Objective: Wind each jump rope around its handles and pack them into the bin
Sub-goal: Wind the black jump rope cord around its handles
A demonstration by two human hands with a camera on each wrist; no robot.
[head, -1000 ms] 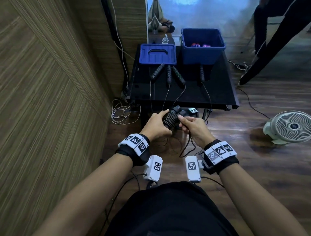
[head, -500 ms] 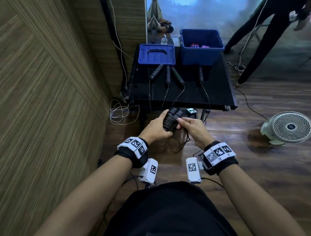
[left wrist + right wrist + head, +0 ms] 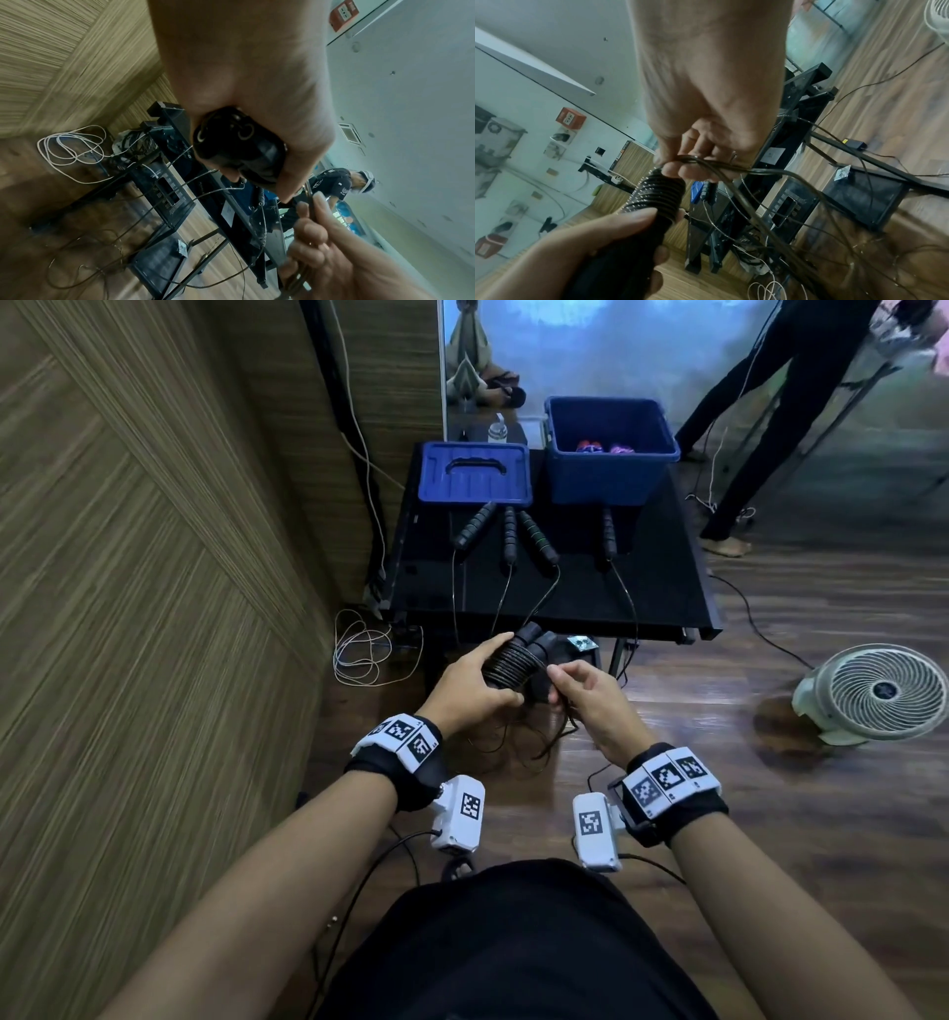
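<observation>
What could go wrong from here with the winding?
The right hand pinches several loose strands together, so the slack may tangle. The left hand grips only one end of the wound handles, so coils could slide off. Cords from four handles on the table hang over its edge close by and could snag.

Glossy black table [image 3: 657, 588], wood-grain floor [image 3: 770, 839]

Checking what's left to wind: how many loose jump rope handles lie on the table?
4: three fanned out before the blue lid, at and, and one before the blue bin at. More may be hidden.
</observation>
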